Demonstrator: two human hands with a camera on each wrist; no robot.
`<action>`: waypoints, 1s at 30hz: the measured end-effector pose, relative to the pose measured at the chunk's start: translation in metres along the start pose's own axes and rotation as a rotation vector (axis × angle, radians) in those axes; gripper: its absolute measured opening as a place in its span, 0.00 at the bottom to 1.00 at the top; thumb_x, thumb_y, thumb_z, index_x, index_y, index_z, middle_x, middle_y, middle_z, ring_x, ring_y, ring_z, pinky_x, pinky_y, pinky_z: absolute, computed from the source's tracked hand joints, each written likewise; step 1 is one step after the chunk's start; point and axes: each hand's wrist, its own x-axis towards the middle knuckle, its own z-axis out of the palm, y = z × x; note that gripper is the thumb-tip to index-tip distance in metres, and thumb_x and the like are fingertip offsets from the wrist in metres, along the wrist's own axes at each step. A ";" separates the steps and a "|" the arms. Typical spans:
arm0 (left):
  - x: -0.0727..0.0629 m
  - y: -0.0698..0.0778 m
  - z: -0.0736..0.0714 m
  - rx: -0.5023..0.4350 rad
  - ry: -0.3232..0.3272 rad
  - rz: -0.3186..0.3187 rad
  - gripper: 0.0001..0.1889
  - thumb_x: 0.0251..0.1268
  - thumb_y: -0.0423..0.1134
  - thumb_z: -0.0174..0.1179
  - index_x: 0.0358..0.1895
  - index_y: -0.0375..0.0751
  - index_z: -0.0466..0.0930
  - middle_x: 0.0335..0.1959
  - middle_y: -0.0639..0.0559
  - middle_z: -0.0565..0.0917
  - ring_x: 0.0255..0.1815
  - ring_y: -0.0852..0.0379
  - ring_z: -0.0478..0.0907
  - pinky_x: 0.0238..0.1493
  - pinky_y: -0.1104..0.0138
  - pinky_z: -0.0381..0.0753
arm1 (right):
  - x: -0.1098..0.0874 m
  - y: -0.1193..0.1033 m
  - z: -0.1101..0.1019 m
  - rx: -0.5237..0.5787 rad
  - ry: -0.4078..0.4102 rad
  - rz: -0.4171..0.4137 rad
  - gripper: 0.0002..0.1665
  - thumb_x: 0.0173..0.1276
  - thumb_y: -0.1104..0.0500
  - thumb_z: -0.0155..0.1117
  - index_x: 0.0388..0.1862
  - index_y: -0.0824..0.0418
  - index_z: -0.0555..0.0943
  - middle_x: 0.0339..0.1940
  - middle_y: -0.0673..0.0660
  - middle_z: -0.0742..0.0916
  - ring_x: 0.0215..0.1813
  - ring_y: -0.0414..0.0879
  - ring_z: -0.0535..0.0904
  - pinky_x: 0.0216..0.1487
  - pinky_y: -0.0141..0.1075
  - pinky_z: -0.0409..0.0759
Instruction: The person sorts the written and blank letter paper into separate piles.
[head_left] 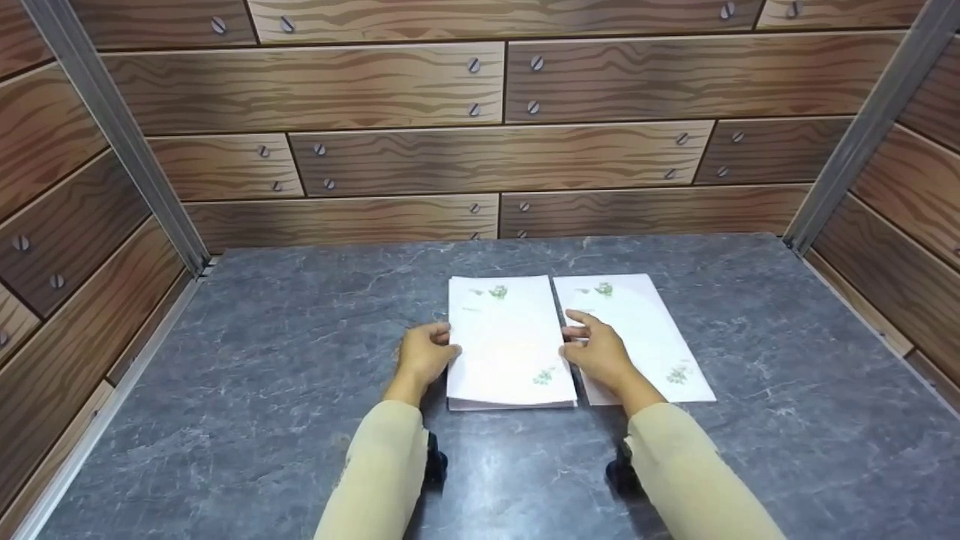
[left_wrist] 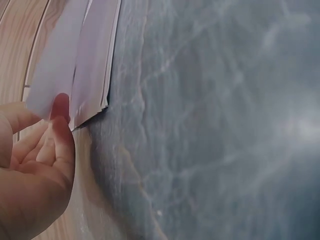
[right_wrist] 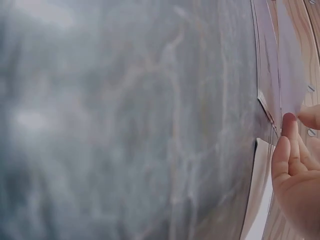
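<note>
A white sheet of paper (head_left: pixel 506 330) with small green plant prints lies over a stack of paper (head_left: pixel 514 406). My left hand (head_left: pixel 425 352) pinches the sheet's left edge between thumb and fingers. At the opposite edge, my right hand (head_left: pixel 602 356) pinches it in the same way. In the left wrist view, the held sheet (left_wrist: pixel 57 55) is raised off the stack (left_wrist: pixel 97 65) beneath. The right wrist view likewise has the sheet (right_wrist: pixel 290 65) lifted apart from the layers below. Another printed white sheet (head_left: pixel 656 330) lies to the right, partly under my right hand and forearm.
The papers lie on a grey marble-patterned table (head_left: pixel 300 315). Wood-patterned panels (head_left: pixel 390 86) stand at the back and both sides, with metal posts (head_left: pixel 124 127) at the corners. Dark devices (head_left: pixel 435 461) sit under the wrists.
</note>
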 end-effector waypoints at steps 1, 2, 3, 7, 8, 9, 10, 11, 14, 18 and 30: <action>0.000 0.000 0.000 0.002 0.001 -0.002 0.22 0.55 0.25 0.64 0.56 0.28 0.77 0.47 0.39 0.82 0.50 0.47 0.79 0.48 0.64 0.80 | 0.000 0.000 0.000 0.005 0.000 0.000 0.36 0.60 0.69 0.59 0.69 0.69 0.64 0.58 0.70 0.78 0.55 0.59 0.78 0.52 0.40 0.79; 0.000 0.000 0.000 0.002 0.003 -0.005 0.22 0.55 0.25 0.64 0.56 0.28 0.77 0.46 0.39 0.82 0.49 0.48 0.79 0.47 0.64 0.80 | 0.000 0.000 -0.001 0.007 -0.003 0.001 0.35 0.61 0.70 0.59 0.68 0.70 0.65 0.57 0.70 0.78 0.54 0.58 0.78 0.51 0.39 0.79; 0.000 0.001 0.000 0.002 0.004 -0.010 0.22 0.55 0.25 0.64 0.56 0.29 0.77 0.46 0.40 0.82 0.49 0.48 0.79 0.47 0.64 0.80 | 0.000 -0.001 -0.001 0.007 -0.004 0.003 0.33 0.61 0.70 0.59 0.67 0.70 0.66 0.57 0.70 0.79 0.54 0.58 0.78 0.51 0.39 0.79; 0.000 0.004 -0.002 0.016 0.011 -0.011 0.21 0.55 0.26 0.65 0.55 0.30 0.78 0.43 0.43 0.83 0.46 0.50 0.79 0.45 0.65 0.80 | 0.002 -0.001 -0.003 -0.009 -0.003 0.007 0.28 0.62 0.69 0.59 0.63 0.71 0.71 0.54 0.67 0.81 0.54 0.56 0.78 0.51 0.38 0.79; 0.000 0.005 -0.002 0.020 0.012 -0.011 0.21 0.55 0.26 0.65 0.55 0.31 0.79 0.43 0.43 0.83 0.45 0.51 0.79 0.45 0.65 0.80 | 0.002 -0.002 -0.003 -0.018 -0.001 0.005 0.27 0.62 0.69 0.59 0.63 0.71 0.72 0.53 0.67 0.82 0.54 0.56 0.79 0.51 0.38 0.79; 0.000 0.005 -0.002 0.020 0.010 -0.010 0.21 0.55 0.26 0.65 0.55 0.31 0.79 0.42 0.44 0.82 0.45 0.51 0.78 0.44 0.65 0.80 | 0.002 -0.002 -0.004 -0.017 0.001 0.007 0.27 0.62 0.69 0.60 0.62 0.71 0.72 0.53 0.66 0.82 0.54 0.56 0.78 0.51 0.38 0.79; 0.000 0.006 -0.003 0.018 0.008 -0.009 0.22 0.55 0.26 0.65 0.56 0.31 0.79 0.42 0.44 0.82 0.44 0.52 0.78 0.43 0.65 0.81 | 0.003 -0.002 -0.005 -0.015 0.002 0.010 0.27 0.62 0.70 0.60 0.62 0.71 0.73 0.53 0.66 0.82 0.54 0.56 0.78 0.52 0.38 0.79; 0.001 0.006 -0.003 0.016 0.007 -0.008 0.22 0.55 0.26 0.65 0.56 0.32 0.78 0.42 0.45 0.82 0.43 0.52 0.78 0.42 0.65 0.81 | 0.003 -0.002 -0.005 -0.018 0.005 0.011 0.27 0.62 0.70 0.60 0.62 0.70 0.73 0.53 0.66 0.82 0.54 0.56 0.78 0.52 0.38 0.79; 0.001 0.008 -0.002 0.003 0.002 -0.008 0.22 0.55 0.27 0.65 0.56 0.33 0.78 0.41 0.46 0.81 0.42 0.53 0.77 0.40 0.67 0.80 | 0.003 -0.003 -0.008 -0.013 0.003 0.007 0.28 0.62 0.70 0.59 0.63 0.70 0.72 0.54 0.66 0.81 0.55 0.57 0.78 0.49 0.37 0.80; -0.001 0.011 0.002 -0.023 -0.017 0.008 0.22 0.56 0.27 0.65 0.56 0.32 0.78 0.41 0.44 0.82 0.39 0.53 0.79 0.34 0.67 0.81 | 0.003 -0.002 -0.014 -0.004 0.010 -0.009 0.28 0.63 0.70 0.58 0.64 0.69 0.72 0.55 0.67 0.80 0.54 0.58 0.77 0.43 0.36 0.81; -0.004 0.023 0.023 -0.065 -0.083 -0.006 0.23 0.57 0.26 0.63 0.59 0.33 0.76 0.40 0.44 0.82 0.27 0.56 0.80 0.27 0.65 0.82 | 0.000 0.006 -0.040 -0.033 0.082 -0.059 0.28 0.61 0.71 0.56 0.62 0.71 0.73 0.52 0.69 0.80 0.52 0.59 0.77 0.43 0.35 0.79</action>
